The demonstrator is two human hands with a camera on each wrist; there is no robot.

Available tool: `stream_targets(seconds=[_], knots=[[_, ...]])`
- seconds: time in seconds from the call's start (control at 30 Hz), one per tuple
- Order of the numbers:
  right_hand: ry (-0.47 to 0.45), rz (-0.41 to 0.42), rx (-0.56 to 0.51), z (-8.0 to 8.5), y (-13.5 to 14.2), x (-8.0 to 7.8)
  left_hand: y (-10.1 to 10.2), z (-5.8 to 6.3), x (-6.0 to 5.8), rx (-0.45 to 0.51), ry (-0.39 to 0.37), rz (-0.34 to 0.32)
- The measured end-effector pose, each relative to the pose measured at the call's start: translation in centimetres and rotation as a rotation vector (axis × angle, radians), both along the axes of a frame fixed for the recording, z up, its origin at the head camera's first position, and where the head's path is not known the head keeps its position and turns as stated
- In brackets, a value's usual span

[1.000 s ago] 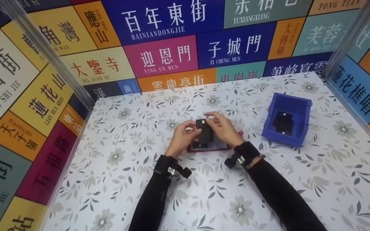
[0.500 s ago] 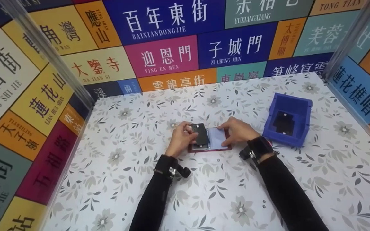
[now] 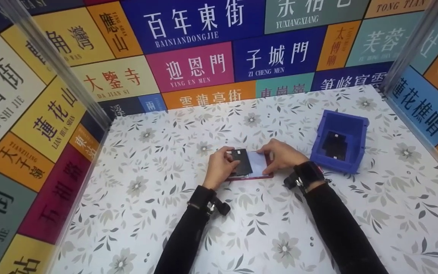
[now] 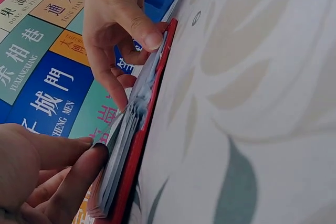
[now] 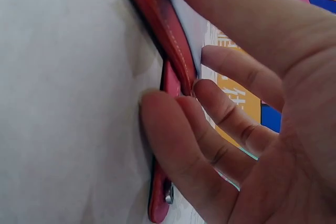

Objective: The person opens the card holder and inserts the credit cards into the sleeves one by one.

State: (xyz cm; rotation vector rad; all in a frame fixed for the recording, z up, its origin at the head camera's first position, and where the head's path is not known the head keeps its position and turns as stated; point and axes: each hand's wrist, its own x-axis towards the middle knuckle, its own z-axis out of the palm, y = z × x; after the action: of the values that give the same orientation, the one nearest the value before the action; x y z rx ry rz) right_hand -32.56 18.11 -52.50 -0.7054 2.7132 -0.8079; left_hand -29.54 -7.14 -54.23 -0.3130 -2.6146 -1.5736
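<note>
A red card holder [image 3: 255,177] lies spread on the table, with clear sleeves [image 4: 126,150] stacked in its left half and a pale blue-white sleeve [image 3: 257,161] on its right. Over the left half lies a black card [image 3: 242,163] with a small white mark near its top. My left hand [image 3: 221,165] pinches the card's left edge between thumb and fingers; in the left wrist view a thin clear edge shows at those fingertips. My right hand [image 3: 283,156] grips the holder's right side, thumb at the near edge, fingers at the far edge. A red strap [image 5: 159,195] with a metal snap sticks out beneath it.
A blue plastic bin [image 3: 340,165] stands to the right of the holder, with several black cards [image 3: 334,145] inside. The white table [image 3: 173,144] has a floral print. Walls with coloured sign panels [image 3: 192,64] border its back and sides.
Both hands held the raised black card; then my right hand let go of it and moved right to the holder's edge. The card has come down flat over the left half.
</note>
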Motion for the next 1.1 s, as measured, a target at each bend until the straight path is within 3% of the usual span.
stream_targets(seconds=[0.17, 0.57, 0.87, 1.1], knots=[[-0.016, -0.001, 0.0, 0.1, 0.01, -0.04, -0.22, -0.01, -0.17, 0.01, 0.013, 0.024], [-0.055, -0.028, -0.004, 0.19, -0.02, -0.03, 0.58, 0.25, 0.45, -0.037, -0.032, -0.08], [-0.058, -0.032, -0.017, -0.03, 0.12, -0.09, 0.09, 0.34, -0.06, -0.093, 0.07, 0.047], [-0.016, -0.006, -0.029, -0.28, 0.3, -0.1, 0.43, 0.36, 0.06, -0.155, 0.122, 0.043]])
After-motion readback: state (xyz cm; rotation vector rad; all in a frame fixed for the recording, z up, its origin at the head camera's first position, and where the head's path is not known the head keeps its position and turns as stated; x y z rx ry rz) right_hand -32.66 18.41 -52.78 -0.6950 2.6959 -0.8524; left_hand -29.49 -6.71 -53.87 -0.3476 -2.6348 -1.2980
